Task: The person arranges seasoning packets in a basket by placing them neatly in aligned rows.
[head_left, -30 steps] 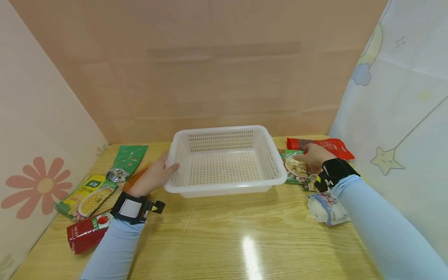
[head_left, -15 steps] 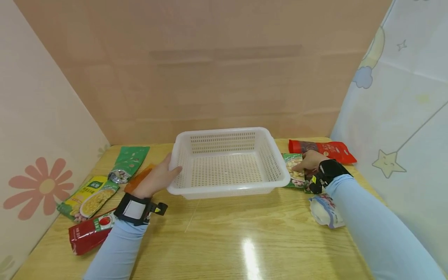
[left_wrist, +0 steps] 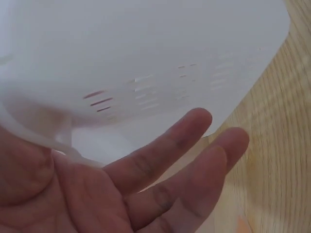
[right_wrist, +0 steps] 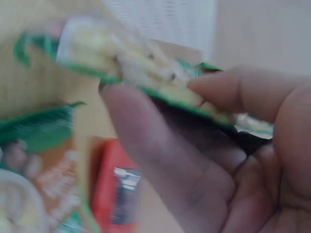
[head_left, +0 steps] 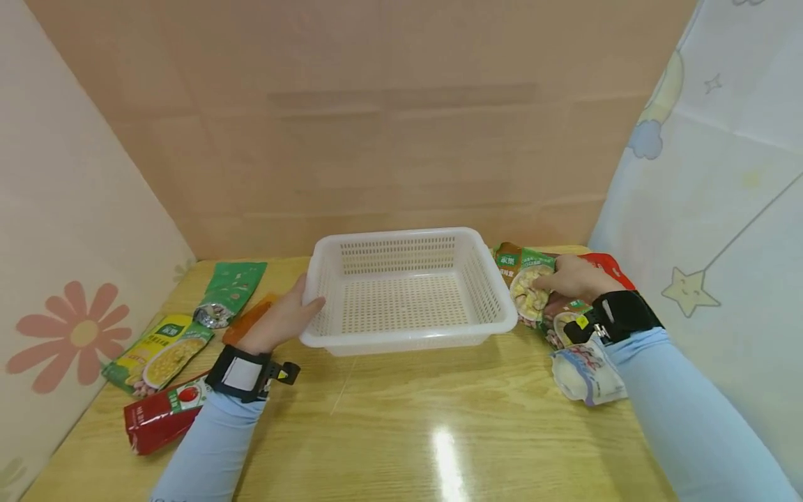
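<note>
A white plastic basket (head_left: 401, 341) with slotted walls stands at the middle of the table. My left hand (head_left: 282, 317) grips its left rim; in the left wrist view the thumb goes over the edge of the basket wall (left_wrist: 146, 39) and the fingers (left_wrist: 165, 150) extend outside it. On the right, my right hand (head_left: 574, 279) pinches a green food packet (head_left: 530, 293) printed with pale yellow food. In the right wrist view this packet (right_wrist: 92, 46) is tilted between thumb and fingers, off the table. Another green-and-brown packet (head_left: 567, 321) lies under it.
A red pouch (head_left: 607, 266) lies behind my right hand, and a white-and-purple bag (head_left: 586, 376) by the forearm. At left are a green pouch (head_left: 232, 289), an orange packet (head_left: 251, 317), a yellow-green packet (head_left: 159, 352) and a dark red bag (head_left: 163, 417). Fabric walls border the table.
My right hand has taken hold of the green food packet and raised it, uncovering the packet beneath. The left hand stays on the basket rim.
</note>
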Tool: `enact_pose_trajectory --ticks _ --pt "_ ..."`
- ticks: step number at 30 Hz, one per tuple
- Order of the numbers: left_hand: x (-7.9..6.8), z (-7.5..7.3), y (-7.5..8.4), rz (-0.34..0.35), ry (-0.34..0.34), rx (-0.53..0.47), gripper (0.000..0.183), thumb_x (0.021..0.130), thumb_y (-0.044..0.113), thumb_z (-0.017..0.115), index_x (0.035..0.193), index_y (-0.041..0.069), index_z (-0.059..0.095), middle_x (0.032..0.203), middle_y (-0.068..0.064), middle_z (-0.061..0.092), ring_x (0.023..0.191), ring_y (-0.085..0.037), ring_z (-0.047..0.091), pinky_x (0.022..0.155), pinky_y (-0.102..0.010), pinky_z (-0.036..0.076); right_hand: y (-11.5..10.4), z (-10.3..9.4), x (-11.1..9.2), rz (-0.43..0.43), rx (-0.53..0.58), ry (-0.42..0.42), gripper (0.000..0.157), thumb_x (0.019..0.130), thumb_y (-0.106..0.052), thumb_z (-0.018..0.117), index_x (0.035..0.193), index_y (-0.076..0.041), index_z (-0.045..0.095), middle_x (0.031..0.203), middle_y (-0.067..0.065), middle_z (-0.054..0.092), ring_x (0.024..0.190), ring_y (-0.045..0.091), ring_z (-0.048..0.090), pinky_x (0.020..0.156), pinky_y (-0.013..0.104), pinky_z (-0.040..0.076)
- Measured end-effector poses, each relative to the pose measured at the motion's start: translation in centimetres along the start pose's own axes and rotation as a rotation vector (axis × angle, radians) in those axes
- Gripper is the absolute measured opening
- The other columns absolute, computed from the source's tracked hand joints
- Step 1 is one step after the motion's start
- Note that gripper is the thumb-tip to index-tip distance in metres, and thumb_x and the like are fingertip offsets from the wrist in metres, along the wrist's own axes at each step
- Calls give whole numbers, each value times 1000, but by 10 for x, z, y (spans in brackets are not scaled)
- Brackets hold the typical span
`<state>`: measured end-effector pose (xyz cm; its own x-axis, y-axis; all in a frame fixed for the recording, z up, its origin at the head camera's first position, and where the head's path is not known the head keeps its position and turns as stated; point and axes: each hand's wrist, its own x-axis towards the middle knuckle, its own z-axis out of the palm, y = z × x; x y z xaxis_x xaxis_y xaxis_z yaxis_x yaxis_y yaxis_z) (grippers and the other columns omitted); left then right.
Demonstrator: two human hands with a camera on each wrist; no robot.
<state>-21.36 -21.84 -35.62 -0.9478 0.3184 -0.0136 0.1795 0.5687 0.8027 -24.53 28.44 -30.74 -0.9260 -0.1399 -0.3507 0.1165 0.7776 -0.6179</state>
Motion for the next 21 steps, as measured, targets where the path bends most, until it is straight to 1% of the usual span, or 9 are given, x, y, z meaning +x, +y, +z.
enact_pose_trajectory --ticks 1,2,3,8,9,14,16,18,21 --pt "0 0 0 10 1 -1 67 106 14 45 157 7 4 129 -29 52 98 -36 65 78 -47 58 -3 -2 -5 -14 -35 42 32 97 -23 60 73 -4 52 67 15 67 67 27 72 63 34 53" --pt "0 0 0 18 -1 -6 67 106 14 45 158 7 3 130 -29 52 99 -36 65 78 -48 58 -6 -4 -10 -44 -47 88 28 97 -21 58 78 -1 54 67 16 65 66 28 71 61 33 52" --pt "0 0 0 26 -1 -7 67 106 13 45 158 7 3 130 -29 52 100 -36 65 79 -49 57 -10 -5 -16 -61 -76 134 30 98 -20 57 74 -3 51 64 16 62 64 26 71 59 32 49" --pt "-1 -1 0 -3 10 21 67 106 15 46 157 6 5 127 -28 54 96 -33 66 76 -45 58 -25 -4 -43 -131 -109 386 30 100 -20 46 81 2 52 61 11 55 51 25 60 49 35 44" --pt "-1 -1 0 -10 11 29 67 105 16 47 157 6 5 126 -28 55 95 -32 66 76 -45 58 -27 -3 -47 -120 -124 437 35 100 -23 45 70 -4 46 57 10 53 48 23 56 46 35 40" --pt "-4 -6 3 -49 32 138 63 107 28 46 157 6 16 118 -22 63 89 -27 67 66 -37 56 -37 10 -60 -165 -70 670 41 98 -26 48 62 -5 45 49 3 42 41 22 43 38 34 34" --pt "-7 -10 9 -74 82 229 62 106 35 45 155 2 25 118 -23 64 86 -26 66 61 -35 52 -39 17 -62 -205 -43 724 39 96 -23 50 63 -3 49 47 2 41 39 21 42 36 32 33" --pt "-10 -12 20 -88 161 306 61 106 37 46 150 -3 35 121 -25 62 90 -30 65 62 -38 52 -42 24 -62 -260 -33 776 33 95 -18 52 66 -1 54 47 1 40 38 18 39 35 29 30" --pt "-14 -8 43 -51 280 312 56 105 34 50 145 -4 44 128 -26 58 99 -36 63 74 -45 54 -49 31 -61 -338 12 799 27 94 -14 54 73 1 61 48 2 41 37 15 38 35 25 29"
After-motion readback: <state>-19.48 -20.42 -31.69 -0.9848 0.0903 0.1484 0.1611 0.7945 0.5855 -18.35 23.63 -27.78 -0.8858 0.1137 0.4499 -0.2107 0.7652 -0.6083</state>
